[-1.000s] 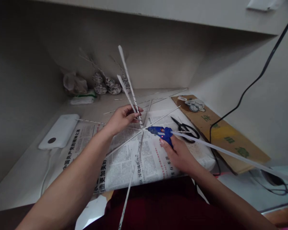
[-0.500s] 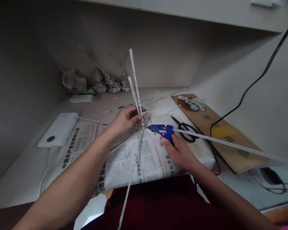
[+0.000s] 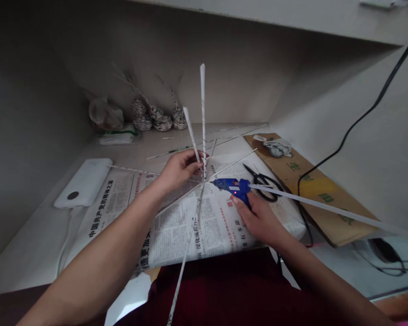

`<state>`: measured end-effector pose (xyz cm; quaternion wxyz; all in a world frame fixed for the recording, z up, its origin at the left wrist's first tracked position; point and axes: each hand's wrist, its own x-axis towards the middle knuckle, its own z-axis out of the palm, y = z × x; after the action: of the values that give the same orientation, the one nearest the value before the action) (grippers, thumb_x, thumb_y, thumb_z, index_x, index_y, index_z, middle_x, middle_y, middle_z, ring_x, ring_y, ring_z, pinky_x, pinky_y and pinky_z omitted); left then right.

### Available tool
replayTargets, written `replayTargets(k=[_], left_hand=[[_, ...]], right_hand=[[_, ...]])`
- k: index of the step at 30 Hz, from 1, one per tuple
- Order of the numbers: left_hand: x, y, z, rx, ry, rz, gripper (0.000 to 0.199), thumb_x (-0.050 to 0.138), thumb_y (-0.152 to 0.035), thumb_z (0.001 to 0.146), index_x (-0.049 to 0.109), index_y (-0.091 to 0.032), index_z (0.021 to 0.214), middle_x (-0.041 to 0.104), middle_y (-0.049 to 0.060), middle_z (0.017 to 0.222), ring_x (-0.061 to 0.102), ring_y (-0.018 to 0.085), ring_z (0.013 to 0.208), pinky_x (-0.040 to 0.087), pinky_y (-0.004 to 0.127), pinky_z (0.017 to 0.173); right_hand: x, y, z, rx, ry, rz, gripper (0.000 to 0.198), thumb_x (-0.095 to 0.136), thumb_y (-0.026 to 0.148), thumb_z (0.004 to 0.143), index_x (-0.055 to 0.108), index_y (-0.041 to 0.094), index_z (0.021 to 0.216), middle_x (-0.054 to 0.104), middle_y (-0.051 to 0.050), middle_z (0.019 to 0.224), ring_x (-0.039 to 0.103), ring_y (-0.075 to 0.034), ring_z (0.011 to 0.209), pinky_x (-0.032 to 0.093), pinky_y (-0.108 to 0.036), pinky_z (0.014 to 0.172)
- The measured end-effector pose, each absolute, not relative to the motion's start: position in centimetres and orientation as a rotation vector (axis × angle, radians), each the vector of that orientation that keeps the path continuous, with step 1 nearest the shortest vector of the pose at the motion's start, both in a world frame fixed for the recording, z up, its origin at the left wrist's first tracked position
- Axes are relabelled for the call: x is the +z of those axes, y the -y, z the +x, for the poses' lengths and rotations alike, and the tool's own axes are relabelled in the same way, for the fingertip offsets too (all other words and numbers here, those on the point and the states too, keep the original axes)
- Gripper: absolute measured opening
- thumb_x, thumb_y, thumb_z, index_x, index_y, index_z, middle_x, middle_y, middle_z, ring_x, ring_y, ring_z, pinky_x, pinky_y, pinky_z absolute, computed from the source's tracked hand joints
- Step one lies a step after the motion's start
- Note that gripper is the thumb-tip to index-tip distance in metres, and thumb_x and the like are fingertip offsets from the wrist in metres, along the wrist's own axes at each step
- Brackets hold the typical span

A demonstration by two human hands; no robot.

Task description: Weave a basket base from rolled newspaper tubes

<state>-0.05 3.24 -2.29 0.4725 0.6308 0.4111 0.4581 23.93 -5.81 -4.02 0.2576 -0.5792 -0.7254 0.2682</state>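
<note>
The left hand (image 3: 182, 171) is pinching two paper sticks near their lower ends, its thumb and fingers nearly closed, with the shorter stick (image 3: 191, 131) lying between them and the taller stick (image 3: 203, 108) running upright just at the fingertips. Their feet are resting by the spot where several flat sticks (image 3: 182, 280) are crossing on the newspaper (image 3: 177, 235). The right hand (image 3: 258, 217) is gripping the handle of a blue glue gun (image 3: 233, 186), fingers wrapped around it, a long glue stick (image 3: 309, 198) trailing from its back; the nozzle is pointing at the crossing from just beside it. Compared with half a second ago, the taller stick is standing almost vertical rather than leaning left, the gap between the two tops is widening, and the glue gun is sitting slightly farther right. Scissors (image 3: 255, 172) are lying beyond the gun, near a sheet of cardboard (image 3: 355, 228). The newspaper is showing a bold headline beginning 中国共产党的精神, plus 深化流程 nearer the middle; the cardboard is bearing green characters, 生 among them, while the gun's white label is too small to read.
</note>
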Motion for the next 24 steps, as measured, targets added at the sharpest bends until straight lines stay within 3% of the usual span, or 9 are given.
replayTargets(k=[7,12,17,24], left_hand=[[-2.4,-3.2,0.1,1.087,-1.033,1.579,0.029,0.059,-0.015,0.081,0.065,-0.014,0.11,0.068,0.006,0.095,0.064,0.013,0.079,0.057,0.029,0.071],[-2.5,-3.1,0.1,1.082,-1.055,1.713,0.032,0.058,-0.015,0.081,0.065,-0.016,0.111,0.07,0.007,0.098,0.065,0.015,0.081,0.056,0.032,0.075],[-2.4,-2.6,0.2,1.097,-1.108,1.839,0.031,0.063,-0.018,0.078,0.068,-0.018,0.109,0.071,0.006,0.093,0.065,0.016,0.08,0.054,0.03,0.074],[-1.9,-2.8,0.2,1.223,-1.077,1.605,0.032,0.064,-0.018,0.078,0.065,-0.014,0.109,0.065,0.004,0.082,0.061,0.013,0.07,0.056,0.029,0.069]], right_hand=[[-3.9,5.9,24.0,0.766,1.957,-1.566,0.033,0.043,0.045,0.094,0.056,0.017,0.105,0.062,-0.004,0.066,0.058,-0.019,0.063,0.041,-0.032,0.059],[-3.6,5.1,23.8,1.024,1.773,-1.557,0.03,0.043,0.049,0.094,0.049,0.022,0.082,0.051,0.003,0.053,0.048,-0.012,0.047,0.038,-0.027,0.047],[-3.3,4.4,23.5,1.195,1.653,-1.508,0.031,0.044,0.05,0.092,0.043,0.023,0.078,0.049,0.004,0.057,0.046,-0.011,0.043,0.035,-0.025,0.041],[-3.8,4.3,23.9,0.993,1.832,-1.613,0.028,0.046,0.05,0.09,0.047,0.024,0.079,0.052,0.002,0.054,0.05,-0.015,0.049,0.039,-0.029,0.047]])
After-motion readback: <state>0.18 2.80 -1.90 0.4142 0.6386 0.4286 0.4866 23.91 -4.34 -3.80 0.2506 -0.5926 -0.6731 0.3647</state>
